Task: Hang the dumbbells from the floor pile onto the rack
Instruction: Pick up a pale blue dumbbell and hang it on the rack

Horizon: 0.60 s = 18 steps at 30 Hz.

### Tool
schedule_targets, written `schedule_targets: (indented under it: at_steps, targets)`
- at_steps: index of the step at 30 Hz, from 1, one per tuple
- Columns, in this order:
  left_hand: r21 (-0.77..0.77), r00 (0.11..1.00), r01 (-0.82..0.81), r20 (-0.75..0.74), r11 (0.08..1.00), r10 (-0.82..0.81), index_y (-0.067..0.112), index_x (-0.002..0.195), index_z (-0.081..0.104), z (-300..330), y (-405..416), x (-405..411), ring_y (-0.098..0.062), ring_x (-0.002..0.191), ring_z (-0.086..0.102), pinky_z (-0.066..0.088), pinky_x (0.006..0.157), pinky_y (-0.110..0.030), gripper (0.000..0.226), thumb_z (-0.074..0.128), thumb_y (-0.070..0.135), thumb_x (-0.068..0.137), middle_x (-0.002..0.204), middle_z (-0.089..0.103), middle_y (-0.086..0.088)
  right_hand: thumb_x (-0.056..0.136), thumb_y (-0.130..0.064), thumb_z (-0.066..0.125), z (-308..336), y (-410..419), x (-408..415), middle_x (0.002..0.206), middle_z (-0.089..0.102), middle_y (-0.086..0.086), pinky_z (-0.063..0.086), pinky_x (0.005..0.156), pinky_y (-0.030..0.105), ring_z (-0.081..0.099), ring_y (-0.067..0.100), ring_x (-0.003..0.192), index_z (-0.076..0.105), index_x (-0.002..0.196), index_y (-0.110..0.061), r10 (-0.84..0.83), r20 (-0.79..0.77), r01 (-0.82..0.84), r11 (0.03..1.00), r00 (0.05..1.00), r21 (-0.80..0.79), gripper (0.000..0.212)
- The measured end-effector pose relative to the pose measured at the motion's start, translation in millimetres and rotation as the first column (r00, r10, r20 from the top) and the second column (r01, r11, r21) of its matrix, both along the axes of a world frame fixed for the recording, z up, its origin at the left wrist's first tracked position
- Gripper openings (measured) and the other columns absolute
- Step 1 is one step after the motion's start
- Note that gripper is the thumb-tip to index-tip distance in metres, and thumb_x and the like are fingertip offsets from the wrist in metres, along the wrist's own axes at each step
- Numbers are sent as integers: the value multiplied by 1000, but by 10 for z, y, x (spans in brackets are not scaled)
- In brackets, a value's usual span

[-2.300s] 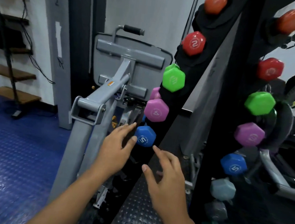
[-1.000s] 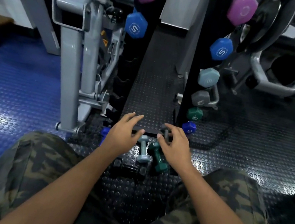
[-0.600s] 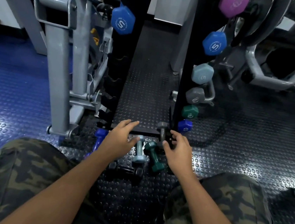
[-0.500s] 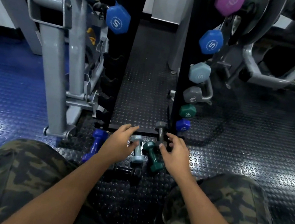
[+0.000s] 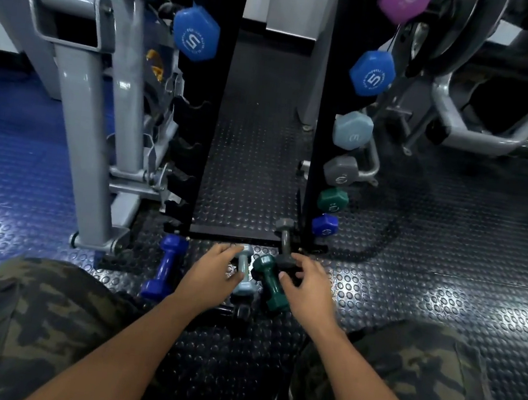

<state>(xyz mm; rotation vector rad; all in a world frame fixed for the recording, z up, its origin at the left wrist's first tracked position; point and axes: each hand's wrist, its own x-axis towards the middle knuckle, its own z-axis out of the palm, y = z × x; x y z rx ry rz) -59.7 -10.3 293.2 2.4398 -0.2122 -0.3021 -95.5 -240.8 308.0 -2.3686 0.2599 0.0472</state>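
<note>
Both hands point(image 5: 211, 272) (fingers spread) over dumbbells point(image 5: 271, 283)

single head-worn wide-angle view, facing forward and steeply down, close above rack point(image 5: 323, 114) base

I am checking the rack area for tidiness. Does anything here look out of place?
Yes. Small dumbbells lie loose on the floor at the rack's foot: a dark blue dumbbell, a light blue dumbbell, a green dumbbell and a grey dumbbell. The left upright's lower cradles are vacant.
</note>
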Motion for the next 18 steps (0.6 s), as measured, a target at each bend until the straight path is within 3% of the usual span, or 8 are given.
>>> schedule_targets:
  at_steps: [4, 7, 10, 14, 18]
  targets:
    - [3, 999, -23, -36, 1000, 23, 38, 159, 36, -64, 46, 4, -13, 135, 50, 41, 114, -33, 66, 67, 38, 100, 159, 40, 6, 100, -39, 69, -135, 27, 57, 123, 53, -14, 44, 81, 12, 59, 0, 94, 55, 145, -29, 13, -33, -13, 1000, 999, -9, 48]
    - [33, 997, -21, -75, 999, 23, 35, 160, 34, -142, 90, 37, -15, 136, 50, 39, 116, -34, 66, 64, 35, 102, 159, 40, 3, 99, -38, 71, -285, 51, 100, 129, 56, -10, 57, 92, 25, 63, 4, 100, 55, 145, -28, 12, -90, -10, 1000, 996, 25, 50]
    - [72, 990, -27, -134, 997, 36, 32, 161, 36, -269, 160, 104, -17, 135, 52, 43, 117, -39, 65, 63, 39, 102, 161, 39, 2, 98, -38, 70, -436, 100, 149, 128, 56, -8, 58, 100, 34, 63, 11, 108, 55, 145, -27, 24, -162, -20, 1000, 986, 21, 51]
    - [94, 983, -48, -171, 994, 63, 31, 159, 38, -448, 204, 315, -13, 125, 56, 47, 112, -37, 62, 63, 37, 103, 157, 43, 0, 97, -42, 70, -708, 241, 333, 131, 58, 0, 51, 97, 31, 60, 19, 117, 57, 143, -24, 25, -236, -22, 1000, 971, 16, 52]
    - [131, 980, -32, -191, 991, 57, 28, 158, 40, -825, 133, 644, -22, 130, 56, 48, 112, -42, 62, 62, 39, 102, 155, 45, -5, 95, -36, 74, -1134, 395, 547, 131, 65, 5, 46, 93, 25, 61, 18, 114, 61, 140, -19, 27, -324, -12, 999, 946, 49, 50]
